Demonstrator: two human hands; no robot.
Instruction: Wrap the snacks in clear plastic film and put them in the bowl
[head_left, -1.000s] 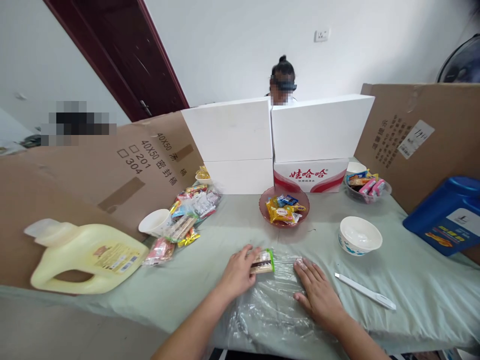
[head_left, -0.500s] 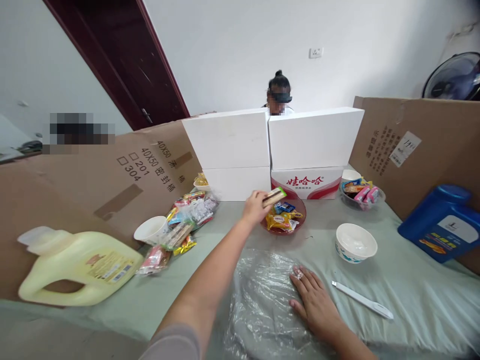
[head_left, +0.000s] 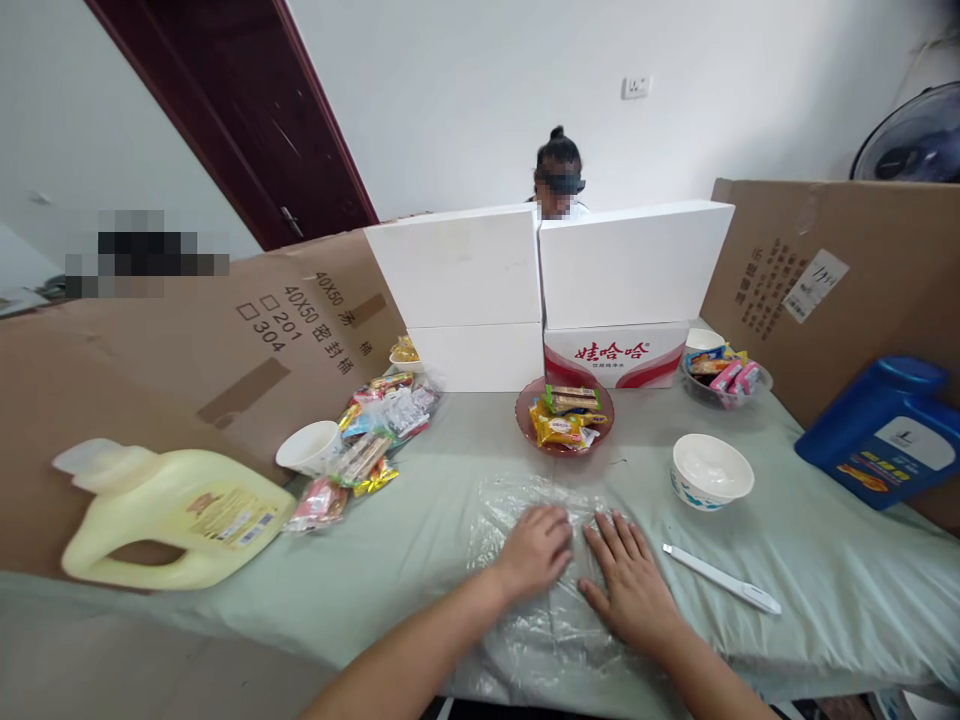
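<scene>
Left hand [head_left: 534,552]: lies on the clear plastic bag [head_left: 525,500], fingers a bit curled, palm down — grips nothing.
Right hand [head_left: 631,580]: flat and open on the same bag, just beside the left hand, fingers spread.
Plastic bag: crumpled, spread on the tabletop [head_left: 420,500] at the near edge, in the middle, under both hands.
Red bowl [head_left: 604,395]: behind the bag, near the white boxes [head_left: 540,270], w/ wrapped snacks [head_left: 559,425] inside.
White bowl [head_left: 711,470]: to the right of the bag, apart from it.
White pen-like tool [head_left: 720,579]: near the right hand, not touching.
Left side: yellow jug [head_left: 169,520] lying down, paper cup [head_left: 309,445], heap of snack packs [head_left: 375,430].
Right side: blue container [head_left: 885,430] — leans at the cardboard [head_left: 825,260].
</scene>
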